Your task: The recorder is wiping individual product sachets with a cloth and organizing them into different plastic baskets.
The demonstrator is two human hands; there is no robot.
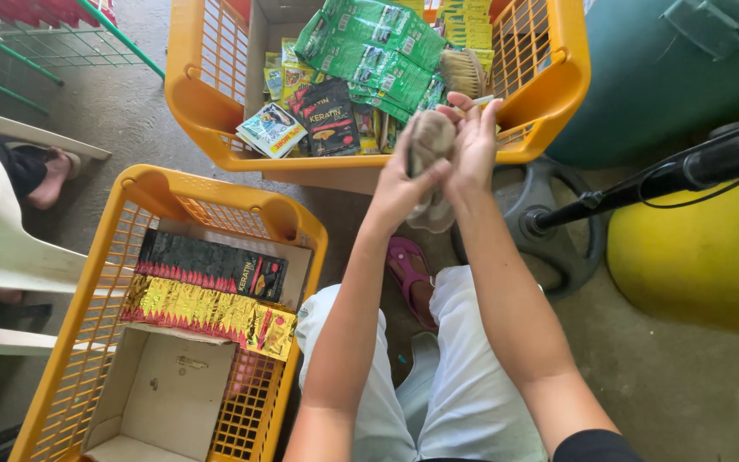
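floor (694, 385): bare concrete | on it: two orange baskets (207, 111), fan base (558, 231)

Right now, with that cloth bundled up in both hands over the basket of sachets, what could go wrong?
1. The grey cloth is bunched between the left hand and right hand, with a tail hanging below; it may slip and land on the floor by the pink sandal.
2. The hands work close to the far orange basket; an elbow swing could nudge the green sachet strips piled high inside.
3. The black fan pole runs near the right arm and could be bumped.
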